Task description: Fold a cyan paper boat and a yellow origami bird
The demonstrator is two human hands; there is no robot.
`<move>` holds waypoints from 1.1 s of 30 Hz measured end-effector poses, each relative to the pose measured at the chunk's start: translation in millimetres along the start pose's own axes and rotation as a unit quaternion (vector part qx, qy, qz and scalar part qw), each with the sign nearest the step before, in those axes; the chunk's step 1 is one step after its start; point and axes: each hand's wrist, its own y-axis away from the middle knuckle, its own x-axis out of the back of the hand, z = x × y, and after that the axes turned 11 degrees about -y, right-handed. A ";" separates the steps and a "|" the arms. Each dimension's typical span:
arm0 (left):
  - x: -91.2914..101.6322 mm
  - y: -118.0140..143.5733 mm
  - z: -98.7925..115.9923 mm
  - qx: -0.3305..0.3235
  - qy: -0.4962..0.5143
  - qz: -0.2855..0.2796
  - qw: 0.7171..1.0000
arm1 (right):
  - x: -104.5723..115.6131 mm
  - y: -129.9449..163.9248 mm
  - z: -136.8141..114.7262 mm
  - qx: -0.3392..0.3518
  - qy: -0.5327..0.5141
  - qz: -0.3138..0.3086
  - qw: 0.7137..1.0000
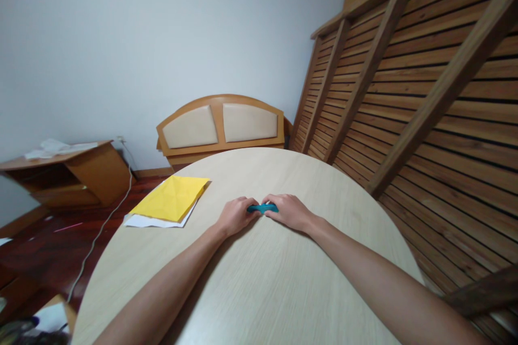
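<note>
On the round pale wooden table (259, 280), left hand (236, 215) and right hand (289, 211) pinch a small, partly folded teal paper piece (263, 208) between them, yellow sheet (172, 198) untouched.

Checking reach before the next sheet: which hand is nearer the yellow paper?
Left. The left hand lies just right of the yellow paper; the right hand sits farther right, beyond the blue piece.

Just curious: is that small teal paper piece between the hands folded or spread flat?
Folded: the small teal paper piece shows only as a narrow strip, pinched between both hands.
</note>
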 end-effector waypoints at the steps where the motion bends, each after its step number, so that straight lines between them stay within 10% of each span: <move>1: 0.1 0.0 -0.2 0.002 0.000 -0.001 1.000 | 0.6 0.1 0.8 -0.001 -0.001 0.001 1.000; 33: -1.6 0.6 -1.9 -0.036 0.009 0.029 0.999 | -0.9 2.5 8.1 0.047 0.002 0.029 0.998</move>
